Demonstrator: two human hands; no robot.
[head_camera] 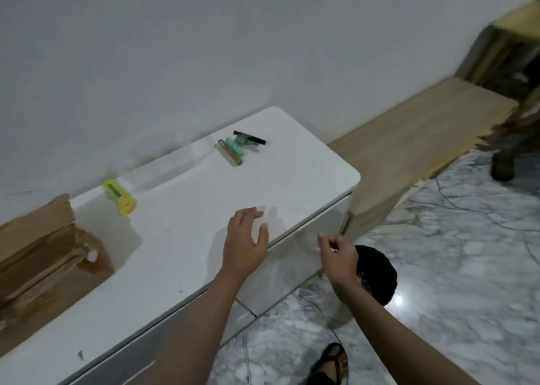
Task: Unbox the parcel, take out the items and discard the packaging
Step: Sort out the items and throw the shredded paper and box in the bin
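Note:
My left hand (245, 240) rests at the front edge of the white table (181, 238), fingers curled around a whitish, see-through piece of plastic wrap (258, 227). Thin film seems to hang below the table edge between my hands. My right hand (339, 253) is off the table, pinched shut on a small white edge of that wrap, right above a black bin (380, 273) on the floor. The opened brown cardboard box (43, 253) lies at the table's left end. Unpacked items lie at the back: a yellow cutter (119, 197) and a green, black and tan cluster (238, 147).
A clear plastic sleeve (166, 171) lies along the wall behind the cutter. A wooden bench (409, 150) runs to the right of the table. The floor is marble tile with a thin cable (455, 203) across it. My sandalled foot (333, 361) is below.

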